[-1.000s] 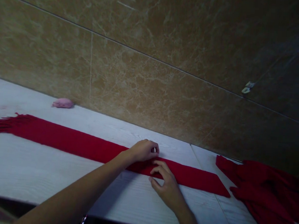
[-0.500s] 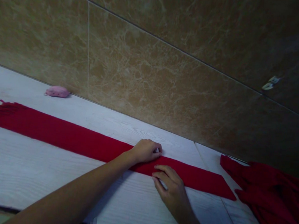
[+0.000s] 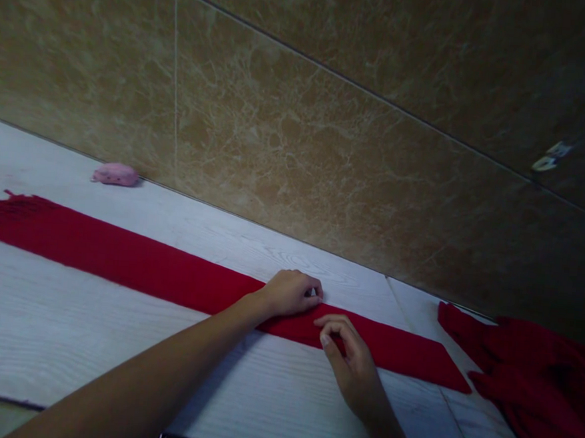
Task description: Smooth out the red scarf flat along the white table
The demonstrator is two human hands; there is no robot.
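Note:
A long red scarf (image 3: 144, 259), folded into a narrow band, lies flat across the white wood-grain surface, its fringed end (image 3: 7, 212) at far left. My left hand (image 3: 292, 292) rests across its middle, with thumb and forefinger curled together at the far edge. The cloth between those fingertips is mostly hidden. Just to the right, my right hand (image 3: 350, 360) is over the near edge of the scarf. Its fingers are loosely bent, one stretched out over the cloth and the thumb close to another. No cloth is lifted by it.
More red cloth (image 3: 537, 369) lies crumpled at the right. A small pink pouch-like object (image 3: 116, 174) sits against the brown marbled tile wall (image 3: 288, 132). A small pale fixture (image 3: 551, 157) is on the wall at right. The white surface (image 3: 88, 338) has a near edge at bottom.
My right hand has shifted slightly right and up along the scarf, its fingers more bent. My left hand stays at about the same place on the cloth. The view has shifted a little.

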